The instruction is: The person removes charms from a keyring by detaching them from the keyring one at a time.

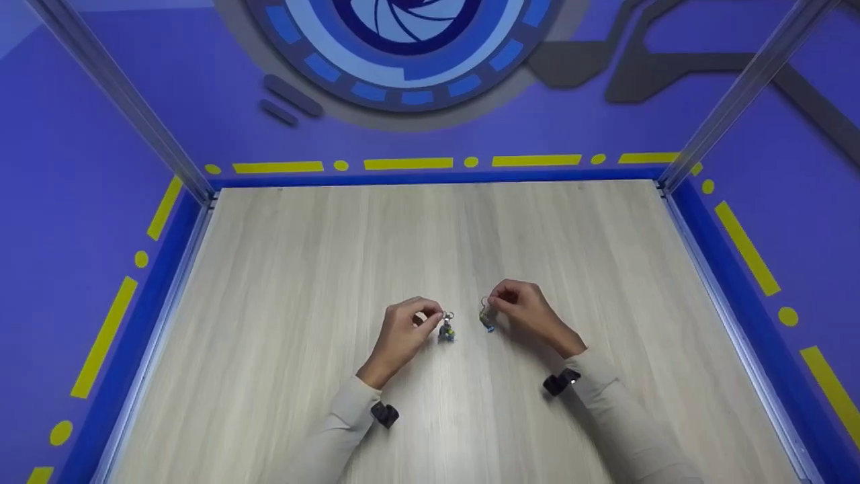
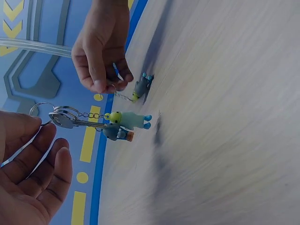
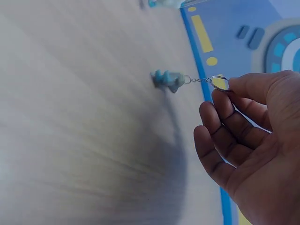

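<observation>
While the left hand (image 1: pixel 403 336), left of the key (image 2: pixel 88 123), pinches a key ring (image 2: pixel 41 103), other fingers loosely curved, a pale figurine (image 2: pixel 131 120) and grey figurine (image 2: pixel 112 131) hang beside the key, right of which the half-curled right hand (image 1: pixel 531 316) pinches a third figurine's (image 3: pixel 173 78) chain ring (image 3: pixel 218 77).

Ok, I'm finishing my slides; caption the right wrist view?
Fingers pinch a metal ring, chained to a small bluish figurine.

Silver key (image 2: pixel 91 123) beside two small figurines (image 2: pixel 130 120), blue-footed third figurine (image 2: pixel 141 88) apart.
</observation>
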